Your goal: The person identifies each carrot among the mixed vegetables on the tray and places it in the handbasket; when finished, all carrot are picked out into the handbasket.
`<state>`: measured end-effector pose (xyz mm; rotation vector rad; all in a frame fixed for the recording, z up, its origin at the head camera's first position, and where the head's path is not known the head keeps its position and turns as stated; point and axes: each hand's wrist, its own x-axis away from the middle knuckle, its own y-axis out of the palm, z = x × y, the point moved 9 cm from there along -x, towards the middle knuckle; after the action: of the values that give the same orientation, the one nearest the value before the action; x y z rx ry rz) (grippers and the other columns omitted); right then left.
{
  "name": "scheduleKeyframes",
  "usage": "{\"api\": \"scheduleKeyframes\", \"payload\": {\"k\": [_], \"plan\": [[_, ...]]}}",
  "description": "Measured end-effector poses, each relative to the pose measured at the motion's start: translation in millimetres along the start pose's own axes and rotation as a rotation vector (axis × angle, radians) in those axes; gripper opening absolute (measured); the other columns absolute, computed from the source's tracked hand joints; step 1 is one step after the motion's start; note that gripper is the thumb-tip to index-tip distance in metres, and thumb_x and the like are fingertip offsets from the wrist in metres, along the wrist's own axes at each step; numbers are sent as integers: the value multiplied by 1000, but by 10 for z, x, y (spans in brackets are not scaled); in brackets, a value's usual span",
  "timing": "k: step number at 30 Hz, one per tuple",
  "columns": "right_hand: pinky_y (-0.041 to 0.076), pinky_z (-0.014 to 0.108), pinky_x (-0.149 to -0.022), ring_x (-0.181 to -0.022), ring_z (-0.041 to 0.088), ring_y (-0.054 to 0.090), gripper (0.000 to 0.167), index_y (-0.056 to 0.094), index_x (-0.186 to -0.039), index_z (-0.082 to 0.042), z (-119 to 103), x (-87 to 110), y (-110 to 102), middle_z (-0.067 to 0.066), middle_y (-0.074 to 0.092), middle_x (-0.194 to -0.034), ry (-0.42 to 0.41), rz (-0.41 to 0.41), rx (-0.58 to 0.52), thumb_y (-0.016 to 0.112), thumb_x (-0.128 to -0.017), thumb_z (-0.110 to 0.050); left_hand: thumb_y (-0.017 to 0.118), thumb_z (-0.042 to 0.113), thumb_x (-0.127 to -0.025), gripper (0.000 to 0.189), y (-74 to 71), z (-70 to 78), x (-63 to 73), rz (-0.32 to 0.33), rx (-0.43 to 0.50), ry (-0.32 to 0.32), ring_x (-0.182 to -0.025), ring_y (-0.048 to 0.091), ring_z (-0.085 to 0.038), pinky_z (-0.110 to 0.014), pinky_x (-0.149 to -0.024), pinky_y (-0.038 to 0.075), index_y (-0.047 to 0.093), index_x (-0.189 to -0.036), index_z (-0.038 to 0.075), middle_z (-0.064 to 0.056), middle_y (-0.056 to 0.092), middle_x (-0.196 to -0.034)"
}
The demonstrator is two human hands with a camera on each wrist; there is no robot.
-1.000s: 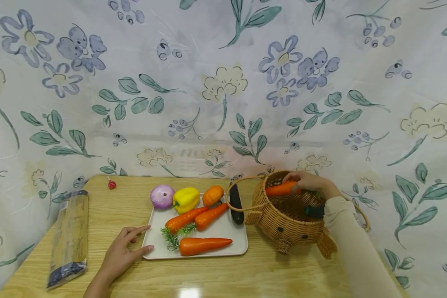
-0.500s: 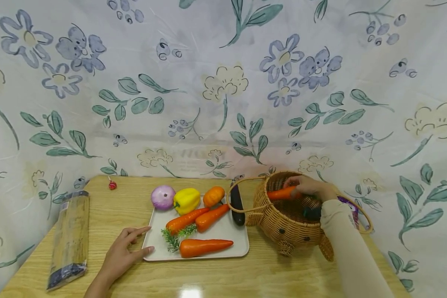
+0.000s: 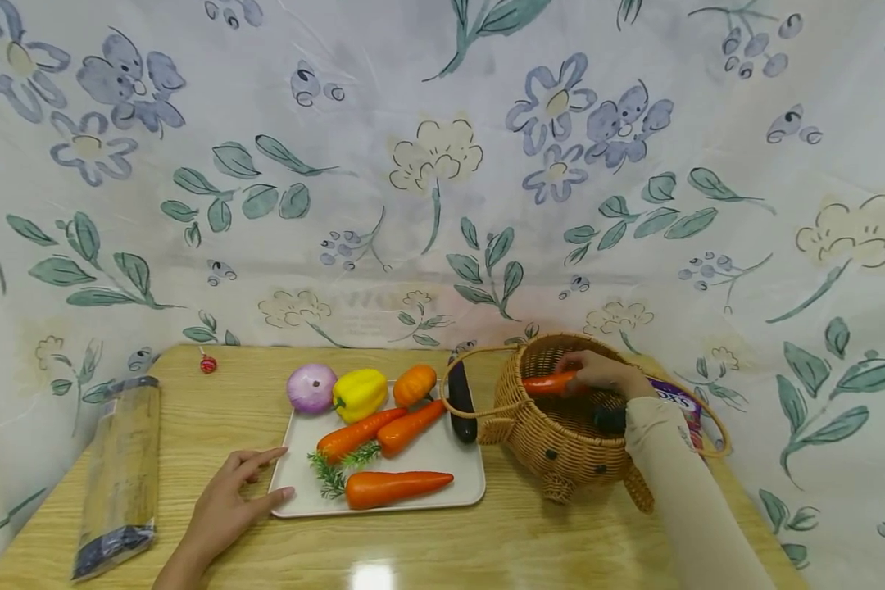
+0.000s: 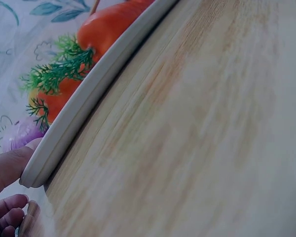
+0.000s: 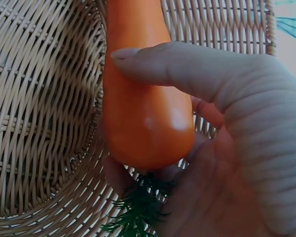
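My right hand [image 3: 593, 371] reaches into the round wicker basket [image 3: 538, 430] and grips an orange carrot [image 5: 148, 113] around its thick end. In the right wrist view the thumb lies across the carrot, and its green leafy top [image 5: 138, 207] hangs by the palm. At the left end of a white tray [image 3: 457, 496], my left hand [image 3: 224, 500] rests with fingers spread, the thumb at the rim. On the tray lie three carrots [image 3: 398, 489], a purple onion [image 3: 311, 388], a yellow bell pepper [image 3: 361, 395], a small pumpkin [image 3: 415, 386] and a dark eggplant [image 3: 460, 401].
A looped basket handle [image 3: 479, 351] leans over the tray's right end. Behind the basket, a purple packet [image 3: 682, 401] is partly hidden by my sleeve. A long clear-wrapped package [image 3: 121, 475] lies at the left, and a red lollipop [image 3: 207, 363] near the back edge. Patterned cloth hangs behind.
My right hand has lowered the carrot slightly deeper into the basket. More of the purple packet shows behind it. The head view has shifted a little; my left hand stays at the tray.
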<state>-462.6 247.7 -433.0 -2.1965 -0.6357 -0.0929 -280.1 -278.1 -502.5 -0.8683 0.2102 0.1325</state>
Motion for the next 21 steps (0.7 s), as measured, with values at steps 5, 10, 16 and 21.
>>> {"api": "scheduleKeyframes", "payload": {"k": [5,10,16,21], "plan": [[44,31,-74,-86,23,53,38,64,-110,0,1,10,33,18,59,-107,10,-29,59,75,-75,-9,82,42,-80,57,12,-3,-12,-17,-3,-9,-87,42,-7,-27,-68,35,65,-132,25,1,53,-111],[44,31,-74,-86,22,52,36,64,-111,1,-38,74,82,16,60,-105,39,-66,138,74,-77,-7,83,40,-78,57,4,5,-5,0,-3,0,-87,41,-6,-26,-68,35,66,-130,25,1,53,-109],[47,29,-72,-85,21,54,33,63,-109,4,-39,126,136,15,59,-102,91,-104,145,71,-78,-5,83,39,-78,56,-13,28,1,7,-2,8,-86,42,-6,-26,-68,36,67,-129,24,1,53,-109],[48,29,-71,-86,22,54,35,61,-111,6,-39,148,136,16,58,-103,117,-99,127,70,-78,-3,83,40,-79,56,-10,26,-8,0,-7,2,-87,43,-7,-27,-69,36,66,-130,24,0,54,-111]]}}
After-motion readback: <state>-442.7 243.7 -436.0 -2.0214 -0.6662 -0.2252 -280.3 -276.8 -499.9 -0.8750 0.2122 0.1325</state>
